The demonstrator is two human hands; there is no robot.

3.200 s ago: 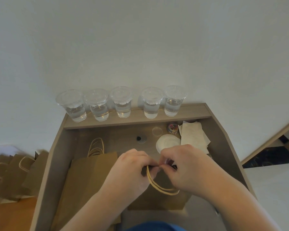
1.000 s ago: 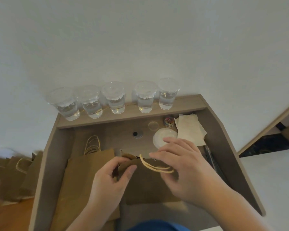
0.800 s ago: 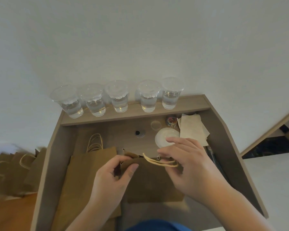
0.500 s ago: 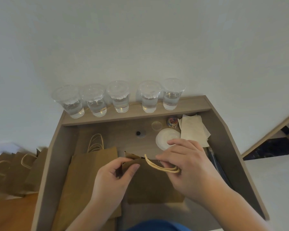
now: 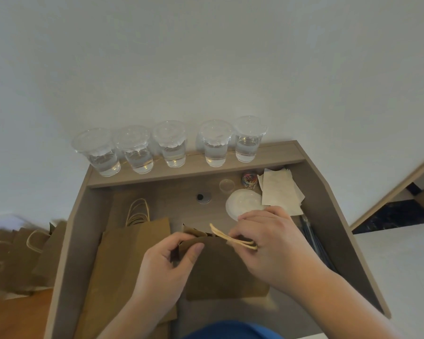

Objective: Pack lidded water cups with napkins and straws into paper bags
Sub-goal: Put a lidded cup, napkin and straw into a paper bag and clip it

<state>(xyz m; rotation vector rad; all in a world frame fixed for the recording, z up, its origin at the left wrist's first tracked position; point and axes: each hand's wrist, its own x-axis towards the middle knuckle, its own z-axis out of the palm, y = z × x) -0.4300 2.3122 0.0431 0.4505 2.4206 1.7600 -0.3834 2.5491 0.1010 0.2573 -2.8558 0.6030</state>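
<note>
A brown paper bag [image 5: 220, 272] lies on the desk in front of me. My left hand [image 5: 164, 267] pinches its top left corner between thumb and fingers. My right hand [image 5: 272, 243] grips the top edge on the right, with the twine handles [image 5: 233, 238] under its fingers. Several lidded water cups [image 5: 171, 145] stand in a row on the raised back ledge. A stack of white napkins [image 5: 279, 192] lies at the back right. Dark straws [image 5: 313, 238] lie along the right wall, partly hidden by my right hand.
A stack of flat brown bags [image 5: 132, 253] lies on the left of the desk. More bags [image 5: 17, 255] sit on the floor beyond the left wall. A white lid [image 5: 242, 201], a small clear cup [image 5: 227, 185] and a tub of coloured clips [image 5: 249, 179] sit at the back.
Both hands have shifted from pinching the handles together to holding the bag's top edge at its two ends. In the last second the hands barely moved.
</note>
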